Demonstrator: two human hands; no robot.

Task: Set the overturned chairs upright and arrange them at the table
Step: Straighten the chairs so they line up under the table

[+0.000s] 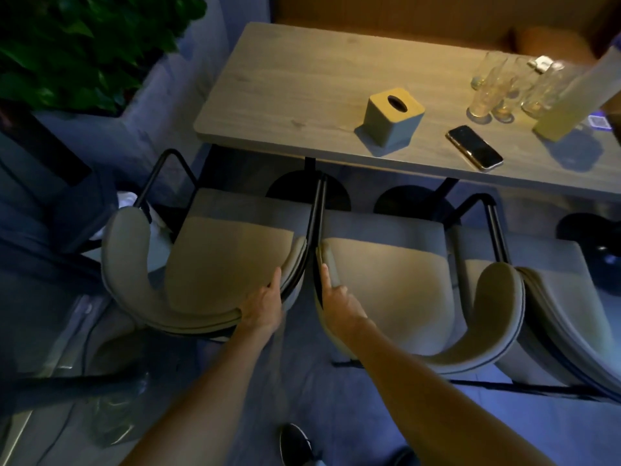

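Both bare forearms extend forward and down from the lower edge of the view, converging slightly toward the centre. The left hand [265, 306] is palm-down with the index finger extended forward and the remaining fingers curled over the rim of the left chair backrest [201, 317]. The right hand [337, 306] is likewise palm-down with the index finger extended, its fingers laid along the edge of the middle chair backrest [470, 354], close beside the left hand without contact.

Dim, bluish room; warm light falls on the table [302, 79], wide-angle edges bend and blur.
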